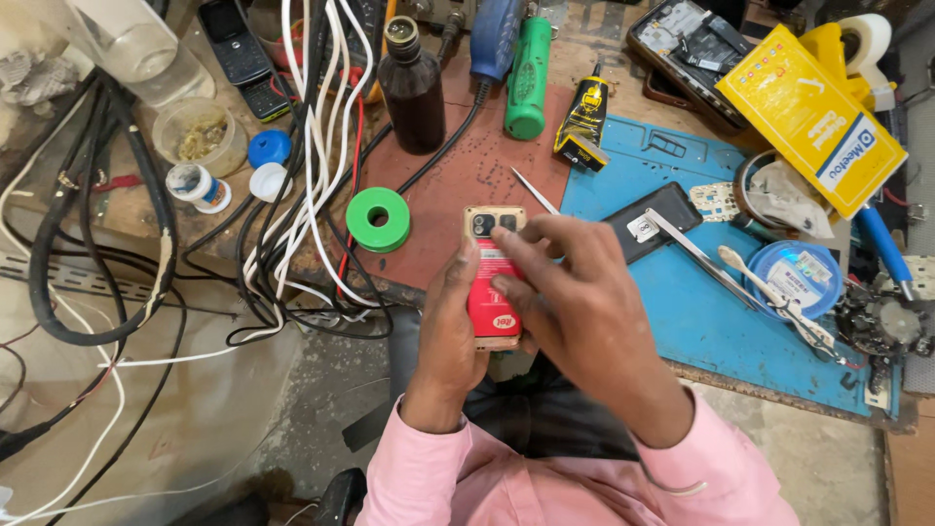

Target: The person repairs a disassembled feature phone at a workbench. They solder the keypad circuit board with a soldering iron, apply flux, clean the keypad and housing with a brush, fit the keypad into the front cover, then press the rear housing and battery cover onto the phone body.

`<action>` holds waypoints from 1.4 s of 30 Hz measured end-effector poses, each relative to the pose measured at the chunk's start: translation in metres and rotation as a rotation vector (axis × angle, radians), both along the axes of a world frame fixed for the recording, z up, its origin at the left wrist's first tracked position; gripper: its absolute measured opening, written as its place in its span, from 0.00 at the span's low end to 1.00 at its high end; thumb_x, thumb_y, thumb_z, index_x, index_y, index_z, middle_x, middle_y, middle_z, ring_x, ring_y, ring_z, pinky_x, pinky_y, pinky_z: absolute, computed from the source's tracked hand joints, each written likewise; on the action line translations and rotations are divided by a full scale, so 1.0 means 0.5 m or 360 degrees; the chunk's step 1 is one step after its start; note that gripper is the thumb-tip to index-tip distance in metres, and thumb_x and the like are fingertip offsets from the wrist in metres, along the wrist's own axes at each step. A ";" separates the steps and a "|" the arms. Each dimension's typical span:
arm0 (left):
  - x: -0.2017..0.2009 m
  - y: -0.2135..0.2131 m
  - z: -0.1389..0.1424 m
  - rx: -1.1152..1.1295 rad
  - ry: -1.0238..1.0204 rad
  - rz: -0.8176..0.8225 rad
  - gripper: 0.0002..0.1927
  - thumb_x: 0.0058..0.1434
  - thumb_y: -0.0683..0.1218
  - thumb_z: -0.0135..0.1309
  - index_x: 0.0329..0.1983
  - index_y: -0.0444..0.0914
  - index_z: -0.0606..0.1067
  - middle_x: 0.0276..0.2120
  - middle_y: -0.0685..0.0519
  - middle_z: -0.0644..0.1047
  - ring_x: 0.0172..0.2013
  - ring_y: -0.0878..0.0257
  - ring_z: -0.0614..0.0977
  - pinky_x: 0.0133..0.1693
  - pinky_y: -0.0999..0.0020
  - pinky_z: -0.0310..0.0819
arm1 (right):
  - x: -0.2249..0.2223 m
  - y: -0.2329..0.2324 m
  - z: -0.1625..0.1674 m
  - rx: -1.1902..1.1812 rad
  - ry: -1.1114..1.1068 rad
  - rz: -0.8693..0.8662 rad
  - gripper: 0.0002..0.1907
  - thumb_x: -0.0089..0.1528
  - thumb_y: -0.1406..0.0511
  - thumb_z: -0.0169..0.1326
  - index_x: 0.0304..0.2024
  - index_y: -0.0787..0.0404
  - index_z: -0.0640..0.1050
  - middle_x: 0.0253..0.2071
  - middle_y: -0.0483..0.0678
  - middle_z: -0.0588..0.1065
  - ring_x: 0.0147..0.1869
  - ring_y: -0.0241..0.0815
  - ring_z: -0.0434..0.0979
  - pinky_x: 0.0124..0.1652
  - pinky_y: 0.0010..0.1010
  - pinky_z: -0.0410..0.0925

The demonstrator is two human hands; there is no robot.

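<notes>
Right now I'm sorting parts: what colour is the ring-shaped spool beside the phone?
Bright green spool, clearest in the head view.

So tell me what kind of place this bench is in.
Most likely a phone repair bench. The left hand and right hand hold a red-backed phone; an opened phone, metal tweezers and a blue work mat lie nearby, beside tangled cables.
</notes>
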State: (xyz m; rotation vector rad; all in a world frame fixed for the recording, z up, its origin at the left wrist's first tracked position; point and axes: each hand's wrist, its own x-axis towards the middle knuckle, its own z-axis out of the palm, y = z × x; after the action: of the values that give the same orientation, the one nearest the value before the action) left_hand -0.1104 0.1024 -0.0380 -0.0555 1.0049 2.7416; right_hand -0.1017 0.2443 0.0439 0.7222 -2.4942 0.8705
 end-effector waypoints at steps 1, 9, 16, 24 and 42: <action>0.002 0.001 0.001 -0.0015 -0.0049 0.0069 0.24 0.73 0.57 0.43 0.59 0.35 0.72 0.46 0.49 0.80 0.40 0.64 0.83 0.37 0.70 0.79 | 0.010 -0.011 0.000 0.0176 0.0125 -0.0048 0.25 0.57 0.69 0.65 0.58 0.60 0.79 0.56 0.53 0.71 0.57 0.54 0.72 0.53 0.42 0.70; 0.015 0.005 0.033 -0.0092 0.0031 0.0277 0.23 0.72 0.58 0.46 0.56 0.35 0.71 0.44 0.42 0.81 0.37 0.61 0.84 0.38 0.66 0.83 | 0.022 0.080 -0.017 -0.0096 0.0075 -0.0410 0.17 0.64 0.70 0.62 0.56 0.57 0.79 0.51 0.51 0.78 0.53 0.48 0.79 0.51 0.38 0.72; 0.012 0.024 0.046 -0.0238 0.0050 0.0309 0.25 0.71 0.59 0.47 0.55 0.34 0.71 0.42 0.40 0.82 0.33 0.61 0.84 0.34 0.64 0.83 | -0.027 0.210 -0.032 0.0301 -0.0066 -0.0626 0.26 0.62 0.66 0.64 0.62 0.60 0.74 0.42 0.43 0.83 0.41 0.46 0.77 0.43 0.38 0.68; 0.018 0.015 0.058 -0.0231 0.0102 0.0192 0.27 0.70 0.56 0.46 0.67 0.37 0.64 0.48 0.40 0.80 0.35 0.60 0.84 0.37 0.63 0.83 | -0.053 0.178 -0.032 0.0613 -0.0021 -0.0602 0.37 0.60 0.67 0.63 0.70 0.62 0.65 0.40 0.45 0.82 0.42 0.49 0.78 0.42 0.44 0.66; 0.025 0.034 0.038 0.0013 0.0054 0.0014 0.25 0.67 0.47 0.43 0.66 0.41 0.59 0.41 0.41 0.76 0.31 0.54 0.83 0.31 0.56 0.84 | -0.035 0.069 -0.043 -0.0711 -0.0365 0.0081 0.40 0.72 0.76 0.53 0.78 0.60 0.47 0.46 0.53 0.78 0.49 0.39 0.80 0.51 0.31 0.74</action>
State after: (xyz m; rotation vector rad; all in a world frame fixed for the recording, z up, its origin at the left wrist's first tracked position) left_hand -0.0978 0.1194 -0.0189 -0.0121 1.0043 2.7637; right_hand -0.1194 0.2789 0.0223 0.5571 -2.3422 1.5384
